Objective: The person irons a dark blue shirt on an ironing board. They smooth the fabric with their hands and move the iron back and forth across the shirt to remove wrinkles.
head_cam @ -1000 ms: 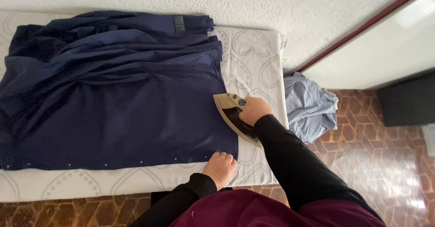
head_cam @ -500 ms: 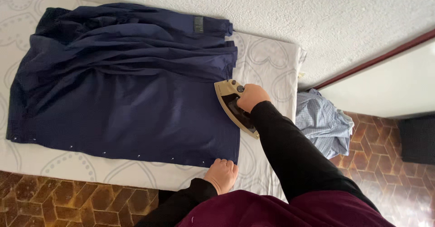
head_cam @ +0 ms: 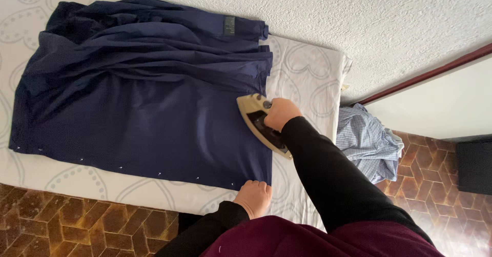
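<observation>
Iron [head_cam: 254,114] under right hand [head_cam: 279,113], on shirt [head_cam: 143,98]

Home: padded ironing board [head_cam: 307,72], tiled floor [head_cam: 77,221]

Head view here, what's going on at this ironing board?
A person is ironing a dark blue shirt spread on a white padded board. Their right hand grips the handle of a beige iron that sits on the shirt's right edge. Their left hand presses on the shirt's near corner by the hem. The far part of the shirt is bunched in folds. A striped light blue shirt lies crumpled beyond the board's end.
</observation>
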